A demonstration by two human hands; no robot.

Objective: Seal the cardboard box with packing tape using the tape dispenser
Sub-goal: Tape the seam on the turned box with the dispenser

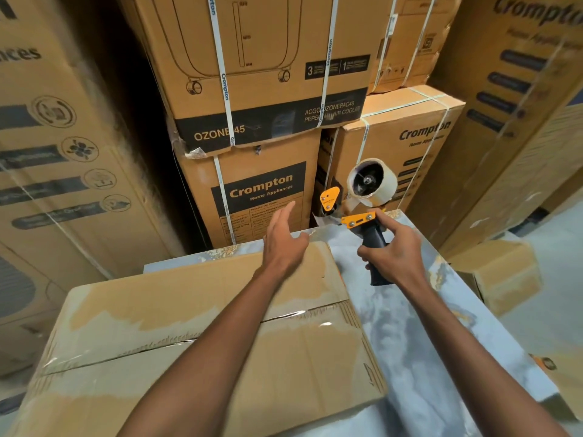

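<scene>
Stacked Crompton cartons (258, 197) fill the upper frame from left to right. In the lower left and centre, the cardboard box (195, 329) lies on the marbled table (410, 326), its flaps closed and clear tape glinting along the centre seam. Above its far edge, mid-frame, the left hand (282, 244) hangs with fingers spread and relaxed, holding nothing. Right of centre, the right hand (394, 250) has its fingers curled round the black handle of the orange tape dispenser (366, 200), held upright above the table just beyond the box's far right corner.
</scene>
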